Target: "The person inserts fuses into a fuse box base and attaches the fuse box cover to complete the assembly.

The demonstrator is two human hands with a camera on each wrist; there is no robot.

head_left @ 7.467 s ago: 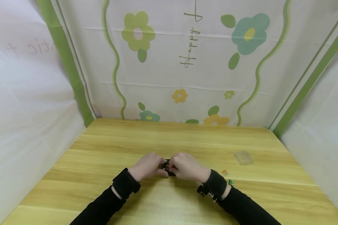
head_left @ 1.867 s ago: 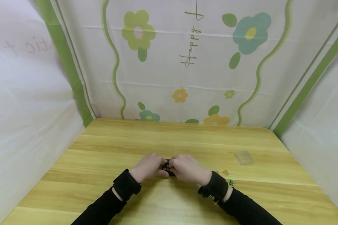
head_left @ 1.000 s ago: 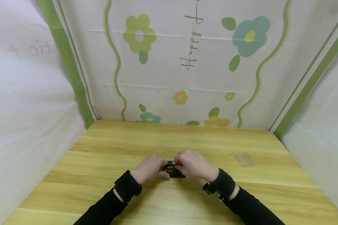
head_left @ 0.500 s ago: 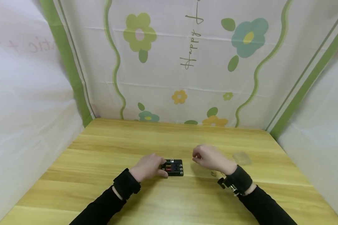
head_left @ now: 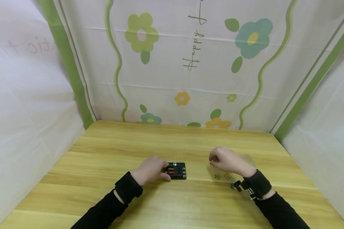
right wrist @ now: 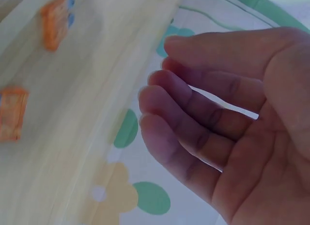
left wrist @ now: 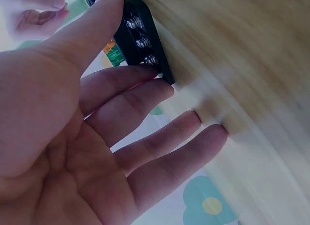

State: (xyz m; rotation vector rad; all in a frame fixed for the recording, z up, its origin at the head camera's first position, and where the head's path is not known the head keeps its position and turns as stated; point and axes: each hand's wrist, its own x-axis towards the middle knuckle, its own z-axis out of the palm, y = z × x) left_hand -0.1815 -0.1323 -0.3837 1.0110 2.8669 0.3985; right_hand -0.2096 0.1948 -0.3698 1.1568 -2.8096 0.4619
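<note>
A black fuse block (head_left: 179,171) lies flat on the table with metal screw terminals. My left hand (head_left: 150,170) grips its left end between thumb and fingers. Red (head_left: 171,172) is visible among the fuses seated there; the left wrist view shows green (left wrist: 115,56) and orange ones at the block's edge. My right hand (head_left: 227,160) hovers to the right, holding nothing, its fingers loosely bent. Just in front of it on the table are two orange blade fuses (head_left: 217,176), also seen as an orange fuse (right wrist: 57,24) in the right wrist view.
A green fuse (head_left: 233,186) lies beside the right wrist strap, partly covered. Behind the right hand sits a clear plastic cover (head_left: 248,159), partly hidden. A printed flower cloth (head_left: 160,73) hangs at the table's back edge, with white cloth on both sides.
My right hand has left the fuse block and moved right to above the loose orange fuses. More of the block shows now. The left hand keeps its grip.
</note>
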